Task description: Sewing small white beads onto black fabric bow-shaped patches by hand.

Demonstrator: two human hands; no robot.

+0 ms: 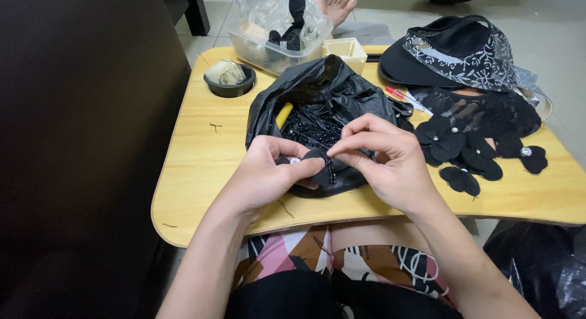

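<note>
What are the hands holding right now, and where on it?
Left hand pinches a small black fabric piece by its edge; right hand grips its beaded strand at the top.

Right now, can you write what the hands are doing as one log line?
left hand: pinches black fabric piece | right hand: holds black bead string | under: black plastic bag | on: wooden lap table

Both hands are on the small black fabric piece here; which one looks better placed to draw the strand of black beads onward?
Probably the right hand: its fingertips pinch at the top of the bead strand. The left hand grips the black fabric piece under its thumb, so it looks busy steadying it.
</note>
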